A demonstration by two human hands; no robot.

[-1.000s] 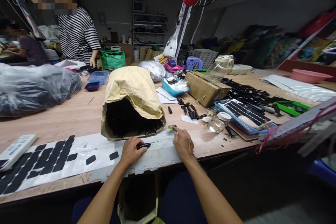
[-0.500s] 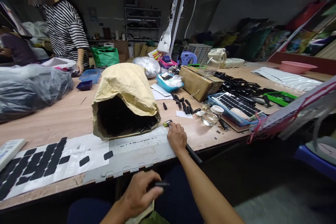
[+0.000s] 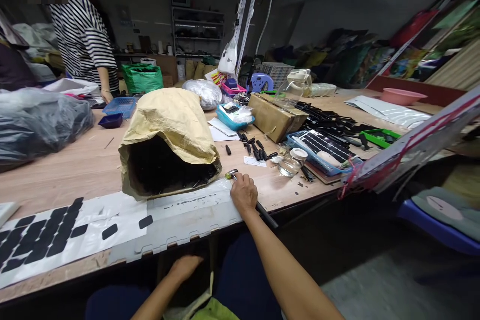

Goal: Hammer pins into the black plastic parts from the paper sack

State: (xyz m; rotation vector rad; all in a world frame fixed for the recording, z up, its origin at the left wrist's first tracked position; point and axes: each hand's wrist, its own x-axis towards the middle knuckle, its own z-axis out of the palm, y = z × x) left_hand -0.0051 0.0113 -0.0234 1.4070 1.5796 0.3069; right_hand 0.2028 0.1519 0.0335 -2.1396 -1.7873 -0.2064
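My right hand (image 3: 244,194) is closed on a small hammer (image 3: 231,174) at the table's front edge. The hammer's yellow-green and silver head lies left of my fingers; its black handle sticks out to the right past the edge. My left hand (image 3: 187,266) is low, below the table edge and above my lap. Its fingers are in shadow and mostly hidden, so what they hold does not show. A tan paper sack (image 3: 172,115) lies on the table, its dark mouth facing me. In front of it is a grey board (image 3: 180,225).
A white sheet with black rounded pads (image 3: 60,230) lies at left. Several black handle-like pieces (image 3: 257,150), a glass jar (image 3: 290,166), a blue tray (image 3: 333,175) and a cardboard box (image 3: 277,117) stand right of the sack. A co-worker in a striped top (image 3: 84,35) stands back left.
My left hand has moved down and left, under the table edge; the thin black piece it held is out of sight. My right hand stays on the hammer. The view has shifted slightly right.
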